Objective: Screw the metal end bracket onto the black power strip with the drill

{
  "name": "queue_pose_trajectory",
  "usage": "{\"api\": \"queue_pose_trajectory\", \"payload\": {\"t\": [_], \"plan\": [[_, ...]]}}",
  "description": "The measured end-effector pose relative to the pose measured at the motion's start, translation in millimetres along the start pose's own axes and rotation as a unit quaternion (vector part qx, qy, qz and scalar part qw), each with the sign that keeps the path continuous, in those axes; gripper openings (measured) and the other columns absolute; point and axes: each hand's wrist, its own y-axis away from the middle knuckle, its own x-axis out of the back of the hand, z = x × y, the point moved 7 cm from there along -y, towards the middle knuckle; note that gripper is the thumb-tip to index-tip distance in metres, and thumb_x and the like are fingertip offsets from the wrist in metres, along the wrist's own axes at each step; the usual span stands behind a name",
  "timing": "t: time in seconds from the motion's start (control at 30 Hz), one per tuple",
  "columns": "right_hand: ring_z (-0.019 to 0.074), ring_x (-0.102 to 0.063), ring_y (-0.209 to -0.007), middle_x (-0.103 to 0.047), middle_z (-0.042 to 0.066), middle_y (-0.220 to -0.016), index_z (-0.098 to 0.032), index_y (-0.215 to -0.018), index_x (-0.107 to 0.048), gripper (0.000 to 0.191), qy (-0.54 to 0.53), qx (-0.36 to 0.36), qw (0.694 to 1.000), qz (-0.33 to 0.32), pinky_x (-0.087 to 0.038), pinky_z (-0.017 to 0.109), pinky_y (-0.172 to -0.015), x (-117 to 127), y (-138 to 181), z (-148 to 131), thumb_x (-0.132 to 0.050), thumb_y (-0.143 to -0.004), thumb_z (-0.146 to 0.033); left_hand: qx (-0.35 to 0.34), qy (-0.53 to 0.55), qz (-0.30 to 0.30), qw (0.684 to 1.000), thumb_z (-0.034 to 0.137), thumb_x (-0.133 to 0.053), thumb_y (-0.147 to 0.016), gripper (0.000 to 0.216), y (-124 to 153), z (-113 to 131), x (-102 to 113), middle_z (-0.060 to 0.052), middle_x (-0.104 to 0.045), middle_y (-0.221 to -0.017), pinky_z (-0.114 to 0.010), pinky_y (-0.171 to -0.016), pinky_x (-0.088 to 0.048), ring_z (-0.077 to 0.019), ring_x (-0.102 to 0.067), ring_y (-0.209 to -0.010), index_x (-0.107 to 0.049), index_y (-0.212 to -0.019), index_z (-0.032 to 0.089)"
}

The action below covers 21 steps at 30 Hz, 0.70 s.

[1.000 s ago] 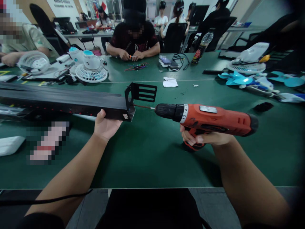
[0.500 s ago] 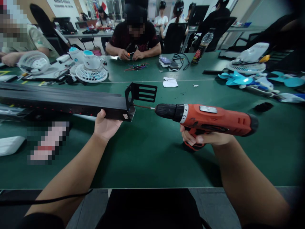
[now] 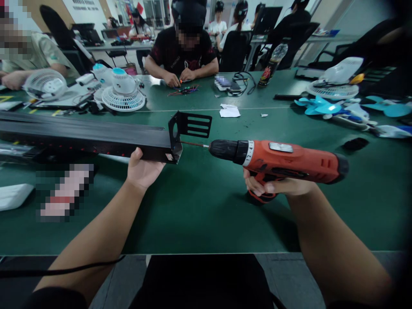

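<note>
Head view: black rail [image 3: 128, 138] extending from the left, its right end held from below in the left hand [image 3: 145, 172], thumb against the near face. Slotted bracket [image 3: 195, 124] upright at that end. Red drill [image 3: 289, 159] at right, handle wrapped by the right hand [image 3: 273, 186], above the green table [image 3: 206, 214]; bit [image 3: 194, 144] pointing left to the bracket's base, tip contact unclear. Judged progress: bracket positioned, bit aligned, joint apparently unfinished; amount left impossible to tell.
</note>
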Motion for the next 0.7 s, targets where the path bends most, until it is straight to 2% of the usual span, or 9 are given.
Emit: {"api": "queue_pose_trajectory", "payload": {"t": [0.2,0.47,0.7], "plan": [[0.0162,-0.072,-0.066,-0.072,-0.001,-0.078,-0.019,-0.138,-0.073,0.044,-0.005,-0.002,1.0,-0.007,-0.068,0.033,-0.071,-0.6,-0.8,-0.6,-0.085,-0.105,-0.044,-0.002,0.005,-0.015,1.0,0.051,-0.101,-0.081,0.055,-1.4,0.4,-0.7,-0.006,-0.085,-0.139,-0.041,-0.1,-0.071,-0.0379,-0.072,-0.147,-0.082,-0.129,0.031],[0.0155,-0.072,-0.066,-0.071,-0.001,-0.078,-0.019,-0.139,-0.074,0.043,-0.012,0.003,1.0,-0.007,-0.067,0.031,-0.07,-1.9,-2.0,-1.2,-0.085,-0.105,-0.043,0.003,0.009,-0.012,1.0,0.051,-0.101,-0.081,0.059,-0.9,-0.7,0.2,-0.007,-0.086,-0.137,-0.041,-0.102,-0.07,-0.0384,-0.071,-0.148,-0.081,-0.132,0.029],[0.0157,-0.072,-0.066,-0.071,-0.001,-0.077,-0.019,-0.139,-0.073,0.044,-0.006,0.0,1.0,-0.004,-0.067,0.031,-0.07,-1.4,-0.9,-1.0,-0.085,-0.105,-0.043,0.005,0.021,-0.01,1.0,0.047,-0.1,-0.083,0.061,-0.7,-0.8,1.0,-0.006,-0.086,-0.137,-0.042,-0.106,-0.069,-0.0376,-0.07,-0.149,-0.078,-0.138,0.032]]}}
